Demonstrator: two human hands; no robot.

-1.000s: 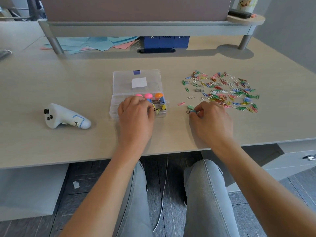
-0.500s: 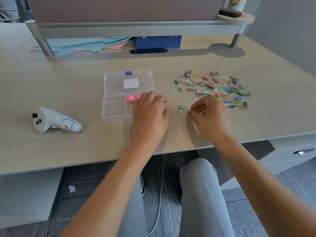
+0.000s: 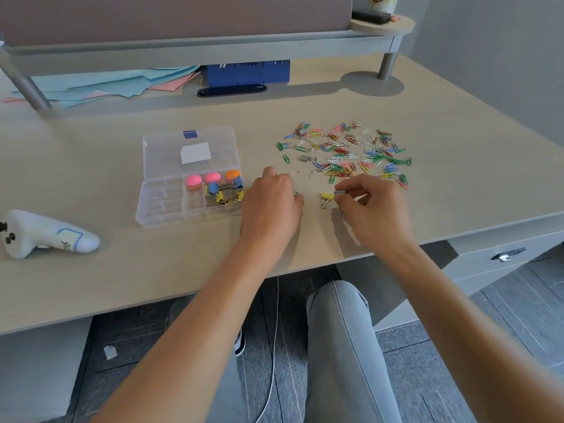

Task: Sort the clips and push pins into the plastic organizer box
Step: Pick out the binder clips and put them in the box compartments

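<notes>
The desk (image 3: 91, 166) carries a clear organizer box (image 3: 171, 206), lid open, toward its front edge. The right-hand compartments hold binder clips (image 3: 224, 193) and three round-capped containers (image 3: 212, 178); a white blank label (image 3: 195, 152) sits on the lid. Scattered paper clips (image 3: 345, 154) lie right of the box. The left hand (image 3: 271, 203) rests curled beside the box, its grip hidden. The right hand (image 3: 372, 206) pinches a small bluish clip, beside a yellow binder clip (image 3: 326, 199).

left hand (image 3: 271, 203) hiding a green clip (image 3: 295, 193)
</notes>
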